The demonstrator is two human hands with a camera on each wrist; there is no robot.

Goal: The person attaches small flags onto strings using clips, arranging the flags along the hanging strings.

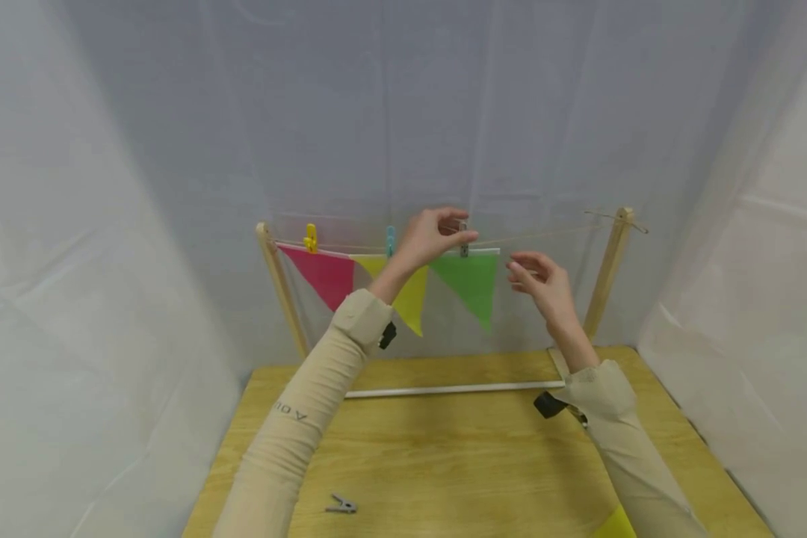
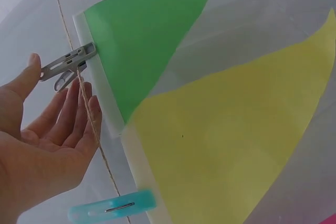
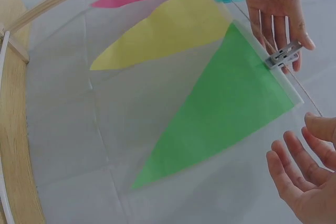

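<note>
Left hand (image 1: 430,237), fingers relaxed and spread, sits at the grey clothespin (image 1: 463,240) clipping the green flag (image 1: 472,284) to the string (image 1: 551,235); right hand (image 1: 543,282) hovers loose-fingered beside the flag, holding nothing.

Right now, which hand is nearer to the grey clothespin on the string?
Left. The left hand is right at the grey clothespin, fingers beside it. The right hand is apart, to its right and lower.
</note>
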